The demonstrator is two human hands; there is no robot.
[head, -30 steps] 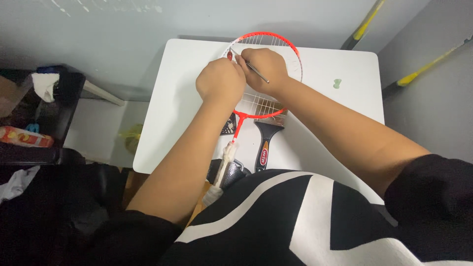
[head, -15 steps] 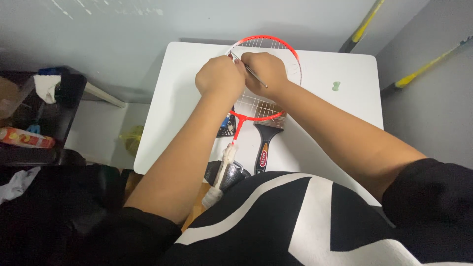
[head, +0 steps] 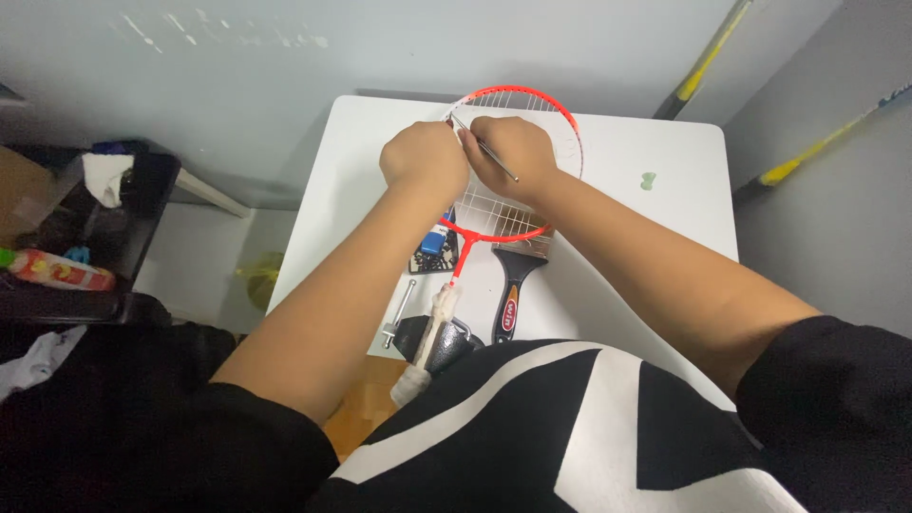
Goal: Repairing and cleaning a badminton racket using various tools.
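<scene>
Your red racket (head: 532, 104) lies on the white table (head: 665, 218), long axis running from its head at the far edge back to its wrapped grip near your body. Your left hand (head: 425, 157) is curled shut against the frame's left rim. Your right hand (head: 518, 154) pinches a thin metal tool (head: 486, 149) over the strings, just beyond the black-handled brush (head: 513, 290).

The person wears a black short-sleeved shirt (head: 570, 437) with broad white angular stripes across the chest; forearms and hands are bare.
</scene>
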